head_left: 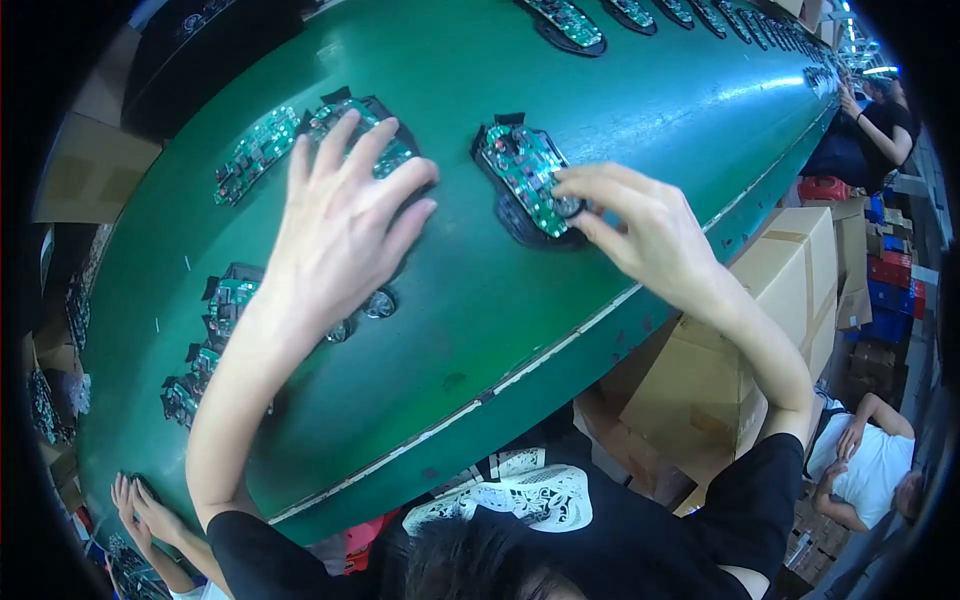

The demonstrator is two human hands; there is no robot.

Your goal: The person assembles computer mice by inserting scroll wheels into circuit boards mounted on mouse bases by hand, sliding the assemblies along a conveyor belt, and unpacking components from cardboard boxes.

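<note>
Fingers spread, my left hand (345, 215) lies over a green circuit board in a black housing (385, 150), partly covering it. My right hand (640, 220) pinches a small round dark part (568, 207) at the near right end of another green circuit board (525, 165). That board sits in a black plastic housing (530, 232) on the green table. Two small round dark parts, one of them a disc (379, 303), lie near my left wrist. A bare green circuit board (257, 150) is left of my left hand.
More boards in housings (232, 300) lie left of my left forearm. A row of boards (570, 25) runs along the far side. Cardboard boxes (700, 390) stand beyond the table's near edge (480, 400). Another person's hands (145, 510) rest at the lower left; other people sit at right.
</note>
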